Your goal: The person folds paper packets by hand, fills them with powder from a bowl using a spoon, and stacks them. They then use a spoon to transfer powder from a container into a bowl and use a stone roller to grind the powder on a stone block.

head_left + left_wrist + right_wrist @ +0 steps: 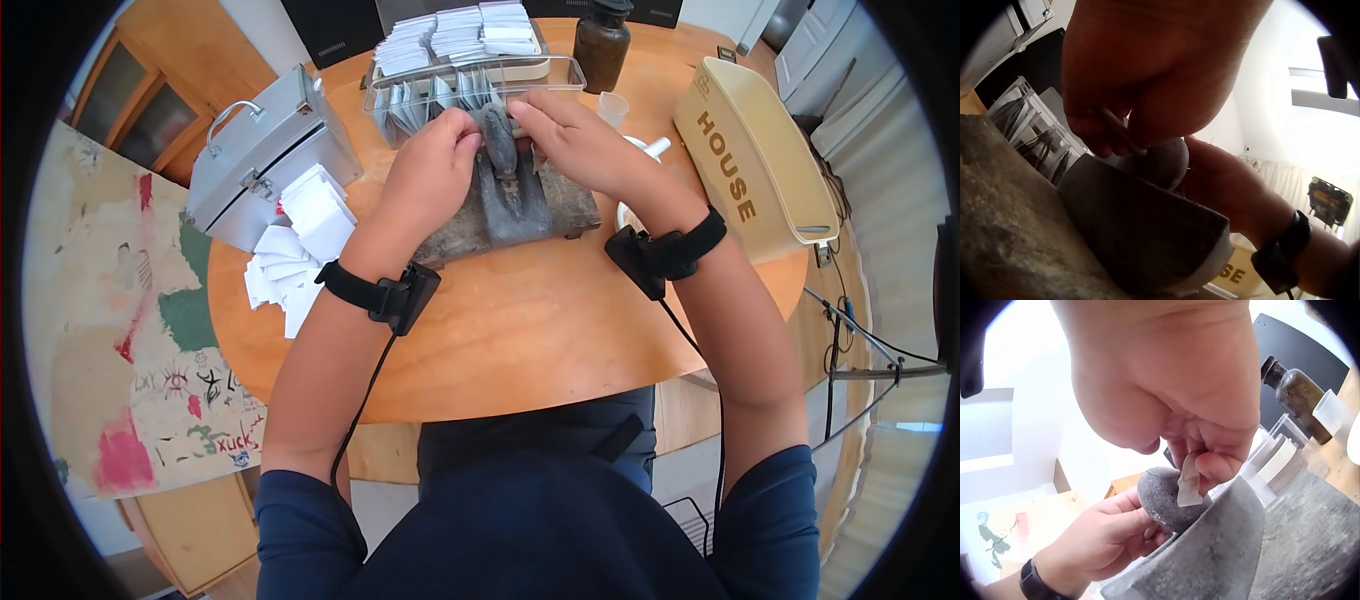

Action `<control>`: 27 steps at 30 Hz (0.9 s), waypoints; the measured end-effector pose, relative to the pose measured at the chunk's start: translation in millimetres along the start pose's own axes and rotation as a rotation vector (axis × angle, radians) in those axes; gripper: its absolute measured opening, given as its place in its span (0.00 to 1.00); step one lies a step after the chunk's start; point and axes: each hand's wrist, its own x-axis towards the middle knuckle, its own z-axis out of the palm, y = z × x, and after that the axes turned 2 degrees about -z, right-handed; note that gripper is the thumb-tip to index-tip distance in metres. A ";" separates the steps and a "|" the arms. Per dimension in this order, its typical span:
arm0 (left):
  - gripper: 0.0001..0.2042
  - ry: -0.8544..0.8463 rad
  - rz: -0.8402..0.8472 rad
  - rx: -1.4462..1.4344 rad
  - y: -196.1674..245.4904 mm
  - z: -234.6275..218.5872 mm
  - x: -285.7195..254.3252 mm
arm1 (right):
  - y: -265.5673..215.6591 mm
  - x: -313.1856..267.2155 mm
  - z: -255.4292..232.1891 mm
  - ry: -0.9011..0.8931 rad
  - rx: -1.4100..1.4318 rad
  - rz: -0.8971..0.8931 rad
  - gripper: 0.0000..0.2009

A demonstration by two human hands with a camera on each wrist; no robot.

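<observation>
A grey stone grinding wheel [497, 138] stands upright in a boat-shaped grey trough [515, 212], which sits on a rough wooden block [440, 238]. My left hand [428, 175] holds the thin wooden axle [1121, 130] on the wheel's left side, fingers curled round it. On the opposite side, my right hand [580, 140] pinches the axle's other end, which its fingers mostly hide. A pale, translucent strip [1189, 484] hangs from the right fingers against the wheel. The bottom of the trough is hidden by its walls and the wheel.
Behind the trough stands a clear divided box [400, 105] of packets, with stacked white envelopes [460, 35] beyond. At left are a silver case [270, 150] and loose white packets [300, 250]. A cream "HOUSE" bin [750, 150], brown bottle [602, 48] and plastic cup [612, 108] stand right.
</observation>
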 end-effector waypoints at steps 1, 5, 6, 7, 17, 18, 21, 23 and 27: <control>0.06 0.002 0.001 0.000 -1.8 0.6 0.0 | -0.9 -0.6 -3.0 -0.049 0.084 0.031 0.15; 0.06 0.044 0.046 -0.016 -10.1 7.8 -2.0 | 18.0 -3.8 5.0 0.052 -0.135 -0.161 0.10; 0.05 0.061 0.050 -0.051 -9.6 8.1 -2.4 | 14.5 -3.7 5.6 0.066 -0.167 -0.140 0.09; 0.05 0.061 0.049 -0.050 -8.4 7.9 -4.2 | 12.2 -4.0 6.7 0.079 -0.198 -0.120 0.08; 0.04 0.092 0.103 0.032 -9.3 12.9 1.3 | 22.4 -5.8 17.1 0.278 -0.271 -0.250 0.05; 0.05 0.094 0.137 0.055 -11.0 12.3 1.8 | 23.1 -6.8 17.2 0.294 -0.263 -0.323 0.04; 0.05 0.115 0.163 0.048 -20.1 15.8 6.8 | 26.7 -7.3 24.0 0.333 -0.250 -0.343 0.04; 0.05 0.110 0.113 0.043 -22.0 17.1 10.6 | 29.2 3.2 21.7 0.323 -0.240 -0.328 0.04; 0.05 0.123 0.104 0.037 -28.3 18.6 11.7 | 27.7 6.5 20.3 0.312 -0.263 -0.345 0.04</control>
